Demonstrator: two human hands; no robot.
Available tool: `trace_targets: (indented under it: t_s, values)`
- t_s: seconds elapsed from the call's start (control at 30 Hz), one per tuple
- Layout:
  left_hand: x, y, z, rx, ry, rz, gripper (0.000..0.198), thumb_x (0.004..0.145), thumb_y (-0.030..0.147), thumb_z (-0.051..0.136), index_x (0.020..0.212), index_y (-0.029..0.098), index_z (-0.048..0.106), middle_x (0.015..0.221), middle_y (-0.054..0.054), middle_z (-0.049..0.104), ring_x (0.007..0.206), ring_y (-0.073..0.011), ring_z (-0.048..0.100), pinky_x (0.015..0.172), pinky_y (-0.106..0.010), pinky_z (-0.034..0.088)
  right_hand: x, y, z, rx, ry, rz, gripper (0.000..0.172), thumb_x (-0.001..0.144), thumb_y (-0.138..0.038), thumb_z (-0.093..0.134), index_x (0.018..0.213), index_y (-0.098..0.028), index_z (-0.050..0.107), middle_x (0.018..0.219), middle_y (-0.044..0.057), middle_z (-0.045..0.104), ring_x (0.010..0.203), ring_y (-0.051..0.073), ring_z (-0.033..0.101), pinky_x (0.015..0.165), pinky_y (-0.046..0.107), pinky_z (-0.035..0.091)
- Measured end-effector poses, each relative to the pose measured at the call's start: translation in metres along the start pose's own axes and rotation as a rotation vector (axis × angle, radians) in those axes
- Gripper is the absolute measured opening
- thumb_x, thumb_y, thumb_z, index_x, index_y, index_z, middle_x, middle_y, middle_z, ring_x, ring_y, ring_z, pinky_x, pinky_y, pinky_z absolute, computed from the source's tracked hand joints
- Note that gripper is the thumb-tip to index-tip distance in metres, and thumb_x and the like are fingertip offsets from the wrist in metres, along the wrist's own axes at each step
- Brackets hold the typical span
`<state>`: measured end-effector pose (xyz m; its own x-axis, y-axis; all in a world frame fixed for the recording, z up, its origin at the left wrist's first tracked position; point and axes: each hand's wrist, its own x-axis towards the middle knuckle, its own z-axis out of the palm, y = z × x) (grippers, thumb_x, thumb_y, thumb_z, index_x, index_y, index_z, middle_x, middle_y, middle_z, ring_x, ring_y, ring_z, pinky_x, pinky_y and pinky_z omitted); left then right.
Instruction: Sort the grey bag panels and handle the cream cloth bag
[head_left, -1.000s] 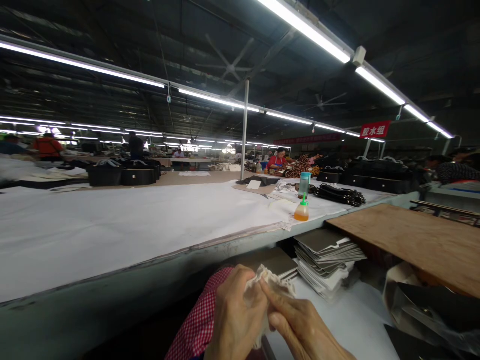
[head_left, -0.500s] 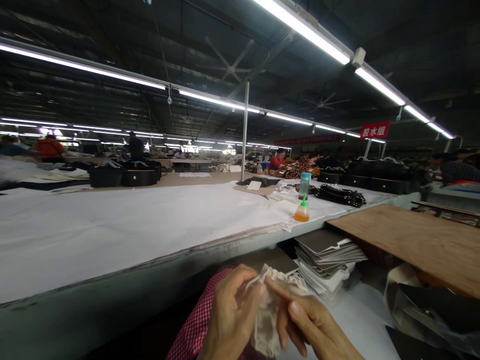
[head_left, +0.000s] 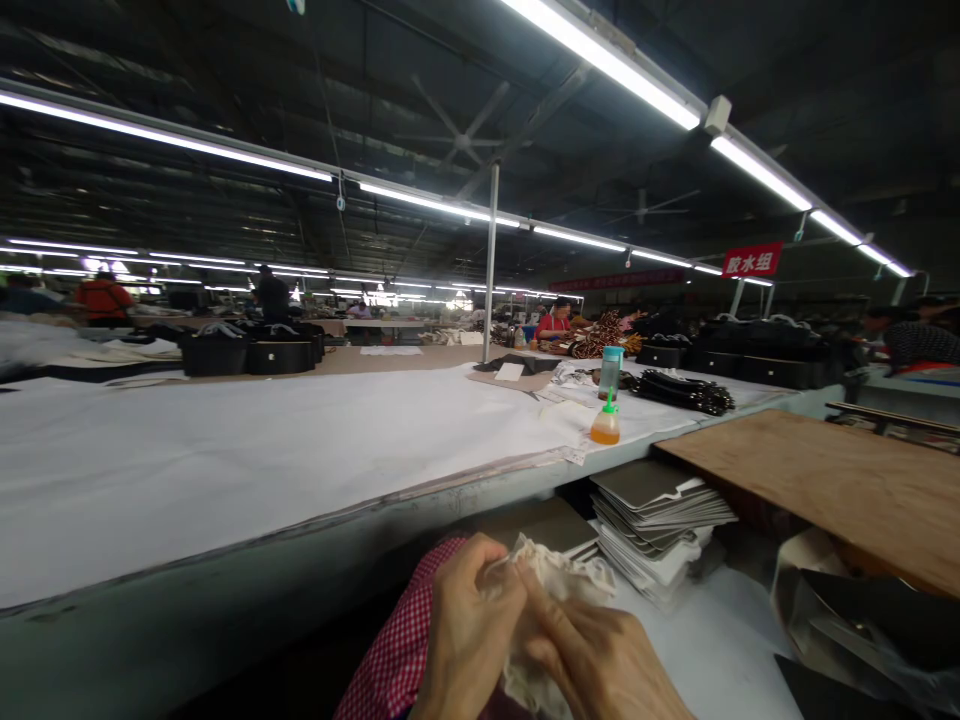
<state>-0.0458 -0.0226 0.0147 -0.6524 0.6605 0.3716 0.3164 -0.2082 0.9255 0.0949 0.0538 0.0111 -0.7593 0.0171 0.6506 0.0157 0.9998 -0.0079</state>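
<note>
At the bottom centre both of my hands are closed on a crumpled off-white cloth. My left hand, with a red-checked sleeve behind it, pinches the cloth's upper left edge. My right hand presses its fingers into the cloth from the right. The lower part of the cloth is hidden between the hands. The hands are held below the edge of a long table covered in white sheeting.
A small orange glue bottle with a green tip and a teal-capped bottle stand on the table at right. Stacked grey cards lie under it, beside a brown board. Black bags and other people are farther back.
My right hand has moved in against the cloth and my left hand; half a second ago its fingers were spread further from the cloth. The cloth is bunched tighter.
</note>
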Motion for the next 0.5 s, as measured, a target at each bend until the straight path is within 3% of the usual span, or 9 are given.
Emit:
trace_targets:
  t_s: [0.13, 0.23, 0.3, 0.33, 0.4, 0.5]
  values:
    - [0.002, -0.001, -0.001, -0.009, 0.041, -0.01, 0.017, 0.077, 0.03, 0.061, 0.064, 0.019, 0.058, 0.061, 0.004, 0.051, 0.061, -0.0137, 0.045, 0.056, -0.024, 0.035, 0.0, -0.002, 0.006, -0.021, 0.004, 0.016, 0.062, 0.111, -0.03, 0.019, 0.161, -0.018, -0.015, 0.079, 0.006, 0.074, 0.055, 0.021, 0.068, 0.047, 0.027, 0.052]
    - [0.0, 0.003, -0.004, -0.036, 0.036, -0.019, 0.016, 0.079, 0.029, 0.061, 0.067, 0.019, 0.059, 0.063, 0.004, 0.052, 0.061, -0.0135, 0.046, 0.056, -0.024, 0.036, -0.002, -0.001, 0.002, 0.111, -0.01, 0.108, 0.06, 0.11, -0.033, 0.027, 0.163, -0.03, -0.001, 0.093, 0.007, 0.076, 0.074, 0.022, 0.074, 0.064, 0.03, 0.059]
    - [-0.003, 0.007, -0.006, -0.072, 0.005, -0.026, 0.017, 0.082, 0.03, 0.059, 0.069, 0.019, 0.058, 0.064, 0.004, 0.053, 0.062, -0.0133, 0.048, 0.057, -0.023, 0.037, -0.003, -0.001, -0.004, 0.355, -0.04, 0.207, 0.055, 0.108, -0.042, 0.035, 0.162, -0.036, 0.021, 0.091, 0.005, 0.076, 0.082, 0.022, 0.073, 0.071, 0.032, 0.059]
    - [-0.005, 0.009, -0.006, -0.098, -0.014, -0.028, 0.017, 0.083, 0.03, 0.059, 0.069, 0.02, 0.058, 0.064, 0.004, 0.053, 0.062, -0.0131, 0.048, 0.057, -0.023, 0.038, -0.003, -0.001, -0.007, 0.527, -0.074, 0.28, 0.054, 0.107, -0.048, 0.037, 0.159, -0.036, 0.03, 0.084, 0.005, 0.075, 0.075, 0.021, 0.071, 0.066, 0.03, 0.057]
    - [-0.009, 0.014, -0.008, -0.152, -0.043, -0.031, 0.017, 0.082, 0.03, 0.059, 0.068, 0.02, 0.057, 0.064, 0.004, 0.054, 0.061, -0.013, 0.048, 0.057, -0.022, 0.039, -0.002, -0.001, -0.011, 0.908, -0.158, 0.455, 0.057, 0.104, -0.058, 0.037, 0.155, -0.031, 0.041, 0.066, 0.002, 0.068, 0.052, 0.015, 0.056, 0.048, 0.023, 0.044]
    - [-0.013, 0.021, -0.009, -0.2, -0.024, -0.032, 0.015, 0.078, 0.029, 0.063, 0.066, 0.02, 0.059, 0.064, 0.003, 0.054, 0.062, -0.0134, 0.049, 0.056, -0.022, 0.04, -0.001, -0.001, -0.012, 1.327, -0.23, 0.622, 0.066, 0.101, -0.065, 0.041, 0.153, -0.024, 0.046, 0.058, -0.003, 0.057, 0.041, 0.006, 0.032, 0.041, 0.017, 0.025]
